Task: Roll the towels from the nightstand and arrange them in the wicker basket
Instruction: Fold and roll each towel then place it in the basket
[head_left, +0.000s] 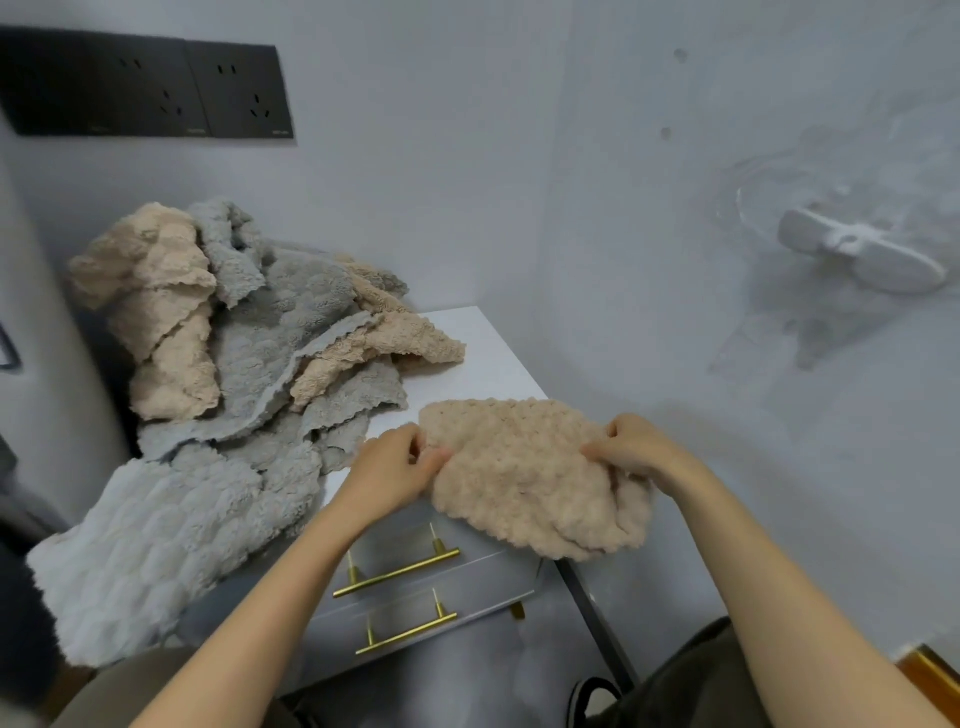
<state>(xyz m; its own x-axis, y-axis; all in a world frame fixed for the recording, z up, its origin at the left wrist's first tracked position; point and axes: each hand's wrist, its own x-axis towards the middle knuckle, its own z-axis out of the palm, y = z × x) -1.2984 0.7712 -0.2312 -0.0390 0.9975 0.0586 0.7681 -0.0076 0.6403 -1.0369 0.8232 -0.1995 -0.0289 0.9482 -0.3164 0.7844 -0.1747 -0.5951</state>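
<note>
Now, step in hand: the person seems to be starting, or tightening, a roll of one beige towel (524, 473).
Left grip: the left hand (395, 467) is closed, with the fingers pinching the left edge of the beige towel.
Right grip: the right hand (636, 447) is also closed, pinching the right edge of the same towel.
Why two hands: I think a hold at both ends keeps the soft cloth even, so that the roll does not go crooked.
Where the towel is: it lies at the front right corner of the white nightstand (493, 348), and its lower part hangs over the front edge, above the drawers with gold handles (397, 571).
Why at the corner: it is the bare part of the top, because the rest is taken.
Waiting towels: a loose pile of grey and beige towels (249, 338) covers the left side, and one pale grey towel (150, 551) hangs over the front.
Wicker basket: it is not in view, so I cannot say where the roll must go.
</note>
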